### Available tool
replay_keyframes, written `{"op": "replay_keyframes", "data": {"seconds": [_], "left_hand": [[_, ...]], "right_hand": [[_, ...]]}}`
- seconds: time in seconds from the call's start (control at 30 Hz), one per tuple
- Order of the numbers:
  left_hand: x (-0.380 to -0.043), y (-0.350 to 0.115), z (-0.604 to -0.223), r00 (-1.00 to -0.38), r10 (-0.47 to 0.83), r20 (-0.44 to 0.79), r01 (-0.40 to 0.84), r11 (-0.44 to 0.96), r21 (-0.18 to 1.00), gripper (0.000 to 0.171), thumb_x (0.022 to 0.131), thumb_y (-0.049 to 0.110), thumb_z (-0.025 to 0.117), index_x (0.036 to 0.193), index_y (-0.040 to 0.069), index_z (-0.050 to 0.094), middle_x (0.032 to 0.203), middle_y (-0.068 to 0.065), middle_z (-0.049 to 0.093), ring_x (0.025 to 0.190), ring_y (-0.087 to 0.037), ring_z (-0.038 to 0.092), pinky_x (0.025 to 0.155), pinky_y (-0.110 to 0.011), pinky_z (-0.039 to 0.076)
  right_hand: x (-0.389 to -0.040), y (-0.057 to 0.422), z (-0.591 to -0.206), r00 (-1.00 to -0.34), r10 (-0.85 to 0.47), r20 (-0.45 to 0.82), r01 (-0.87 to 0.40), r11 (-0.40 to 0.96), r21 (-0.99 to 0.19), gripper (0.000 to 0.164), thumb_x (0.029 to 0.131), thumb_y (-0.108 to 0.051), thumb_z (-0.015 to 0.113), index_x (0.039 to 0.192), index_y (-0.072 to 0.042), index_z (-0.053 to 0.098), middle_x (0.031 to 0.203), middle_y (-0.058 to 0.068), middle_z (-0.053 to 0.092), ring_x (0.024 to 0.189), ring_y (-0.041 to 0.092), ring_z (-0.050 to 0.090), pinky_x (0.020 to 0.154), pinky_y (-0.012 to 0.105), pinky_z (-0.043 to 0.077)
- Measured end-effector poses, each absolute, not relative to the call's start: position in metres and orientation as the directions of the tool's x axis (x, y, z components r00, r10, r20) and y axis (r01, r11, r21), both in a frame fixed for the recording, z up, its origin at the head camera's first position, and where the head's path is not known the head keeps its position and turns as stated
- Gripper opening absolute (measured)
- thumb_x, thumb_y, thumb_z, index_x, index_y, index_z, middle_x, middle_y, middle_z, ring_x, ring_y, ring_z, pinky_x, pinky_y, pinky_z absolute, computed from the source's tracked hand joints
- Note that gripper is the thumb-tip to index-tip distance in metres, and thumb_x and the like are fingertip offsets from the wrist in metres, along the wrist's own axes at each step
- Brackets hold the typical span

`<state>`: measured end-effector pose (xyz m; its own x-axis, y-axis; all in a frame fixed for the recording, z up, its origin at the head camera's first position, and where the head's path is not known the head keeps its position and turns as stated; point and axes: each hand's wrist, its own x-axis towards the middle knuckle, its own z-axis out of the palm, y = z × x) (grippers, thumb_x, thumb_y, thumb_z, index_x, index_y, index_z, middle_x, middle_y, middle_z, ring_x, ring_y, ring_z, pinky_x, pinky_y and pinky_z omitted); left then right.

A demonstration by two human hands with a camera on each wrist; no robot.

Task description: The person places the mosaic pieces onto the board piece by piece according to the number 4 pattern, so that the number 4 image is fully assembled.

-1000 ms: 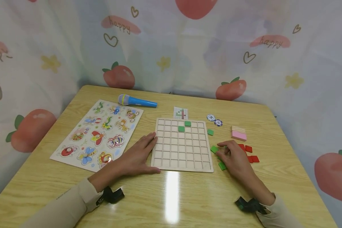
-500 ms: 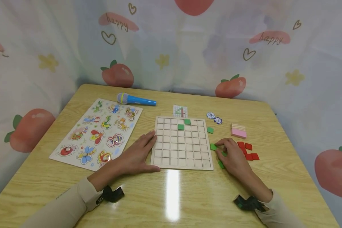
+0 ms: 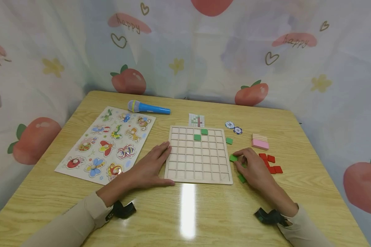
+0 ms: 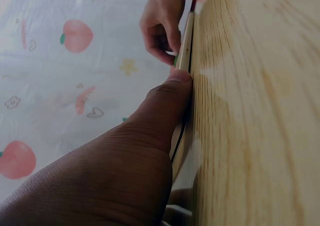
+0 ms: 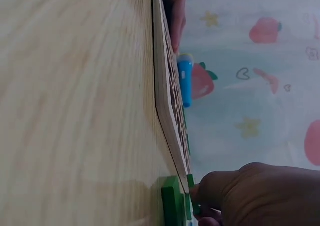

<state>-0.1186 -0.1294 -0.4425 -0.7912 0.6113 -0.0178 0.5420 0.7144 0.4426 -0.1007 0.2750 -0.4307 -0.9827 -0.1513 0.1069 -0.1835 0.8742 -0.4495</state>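
Observation:
A square wooden grid board (image 3: pixel 199 159) lies mid-table, with two green tiles in its upper cells. My left hand (image 3: pixel 149 167) rests along its left side, fingers extended, thumb at the near left corner; the thumb is large in the left wrist view. Right of the board, my right hand (image 3: pixel 254 168) has thumb and index finger at a small green square tile (image 3: pixel 233 157), pinching it at its edge. More green tiles lie under and beside that hand, one tile (image 3: pixel 242 178) nearer me, partly covered. Another green tile (image 3: pixel 229 141) sits by the board's upper right edge.
Red tiles (image 3: pixel 271 159) lie right of my right hand, below a pink block stack (image 3: pixel 260 141). A pattern card (image 3: pixel 197 120) and two round chips (image 3: pixel 233 127) lie beyond the board. An insect puzzle board (image 3: pixel 106 145) and blue toy microphone (image 3: pixel 149 107) are at left.
The fingertips of my right hand have closed in on the green tile, which has turned slightly. My left hand stays at the board's edge. The head view has shifted a little.

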Motion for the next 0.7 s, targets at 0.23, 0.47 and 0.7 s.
{"op": "replay_keyframes", "data": {"seconds": [0.23,0.47,0.7], "left_hand": [[-0.116,-0.130,-0.444,-0.791,0.612,-0.020,0.542,0.715,0.442,0.129,0.083,0.076,0.077,0.172,0.005,0.015,0.182,-0.012,0.007,0.169,-0.034,0.011,0.138,-0.053,0.018],[-0.117,-0.129,-0.445,-0.790,0.613,-0.016,0.549,0.718,0.428,0.127,0.084,0.076,0.076,0.172,0.006,0.015,0.182,-0.011,0.006,0.169,-0.034,0.010,0.138,-0.052,0.019],[-0.117,-0.131,-0.443,-0.793,0.609,-0.025,0.541,0.722,0.430,0.127,0.084,0.076,0.076,0.172,0.006,0.016,0.182,-0.011,0.006,0.169,-0.036,0.011,0.137,-0.053,0.021]], "right_hand": [[-0.109,0.261,-0.408,-0.958,-0.245,0.148,-0.286,0.840,-0.461,0.023,0.099,-0.011,0.076,0.122,-0.011,0.073,0.116,0.009,0.064,0.090,0.020,0.053,0.069,0.025,0.046],[-0.138,0.208,-0.388,-0.868,-0.471,0.157,-0.487,0.747,-0.452,0.016,0.099,-0.011,0.075,0.116,-0.012,0.074,0.117,0.007,0.065,0.092,0.019,0.060,0.070,0.026,0.052],[-0.173,0.164,-0.385,-0.809,-0.580,0.092,-0.560,0.713,-0.422,0.012,0.103,-0.011,0.071,0.114,-0.009,0.074,0.121,0.012,0.063,0.092,0.021,0.061,0.078,0.035,0.055]]}}
